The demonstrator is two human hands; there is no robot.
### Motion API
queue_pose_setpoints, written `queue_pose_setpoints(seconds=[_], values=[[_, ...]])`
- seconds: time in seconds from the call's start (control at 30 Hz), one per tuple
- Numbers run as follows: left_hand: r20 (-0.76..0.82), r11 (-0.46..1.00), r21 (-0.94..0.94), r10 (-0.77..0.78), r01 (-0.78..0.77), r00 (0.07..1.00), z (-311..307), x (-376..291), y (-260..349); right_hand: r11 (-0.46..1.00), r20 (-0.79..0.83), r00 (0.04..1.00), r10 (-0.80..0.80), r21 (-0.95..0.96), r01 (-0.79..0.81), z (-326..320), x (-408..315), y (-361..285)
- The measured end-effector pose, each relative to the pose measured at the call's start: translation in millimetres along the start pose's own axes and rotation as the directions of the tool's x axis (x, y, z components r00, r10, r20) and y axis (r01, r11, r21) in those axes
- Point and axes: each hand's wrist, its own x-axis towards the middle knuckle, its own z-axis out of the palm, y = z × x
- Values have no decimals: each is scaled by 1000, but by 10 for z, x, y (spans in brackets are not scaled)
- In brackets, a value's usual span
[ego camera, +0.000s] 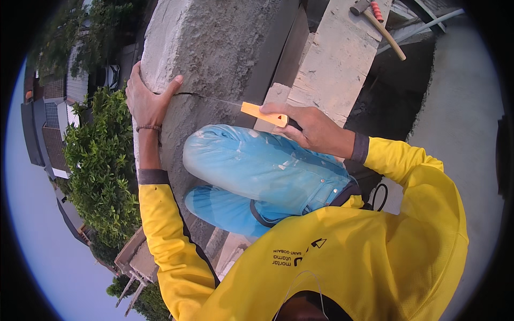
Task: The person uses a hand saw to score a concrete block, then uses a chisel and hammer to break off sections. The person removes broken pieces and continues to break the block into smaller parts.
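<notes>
My right hand [311, 126] is closed around an orange hand tool [259, 111] above my bent knee. A thin line [221, 99] runs from the tool's far end towards my left thumb; whether it is a string or a blade seen edge-on, I cannot tell. My left hand [150, 96] grips the outer edge of a rough cement wall [209, 44]. Its thumb lies against the top face, and the fingers curl over the outer side, partly hidden. The wall's upper stretch looks paler and coarser beyond the line, smoother and greyer on the near side.
A wooden-handled hammer [383, 34] and a red ribbed grip [376, 12] lie on a dusty plank [333, 60] at upper right. Beyond the plank is a dark opening [381, 96]. Outside the wall, the view drops to leafy trees [102, 160] and houses.
</notes>
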Motion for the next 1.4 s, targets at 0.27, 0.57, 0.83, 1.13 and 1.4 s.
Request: queue_pose_setpoints(seconds=[0.27,0.57,0.83,1.13,1.4], values=[[-7,1000,1,-9,9,1000,-18,-8,43,974,-80,990,-113,189,127,876,555,912],[-49,997,-20,79,-80,996,68,11,-90,998,-57,998,-33,51,36,69,23,63],[-32,996,-37,74,-75,997,17,51,-75,994,21,1000,17,109,-20,709,391,873],[-46,996,-17,83,-84,996,67,-1,-129,994,-66,998,14,113,-6,88,-68,25],[-78,997,-30,67,-70,995,49,-43,-43,988,8,1000,-22,156,20,748,453,953]])
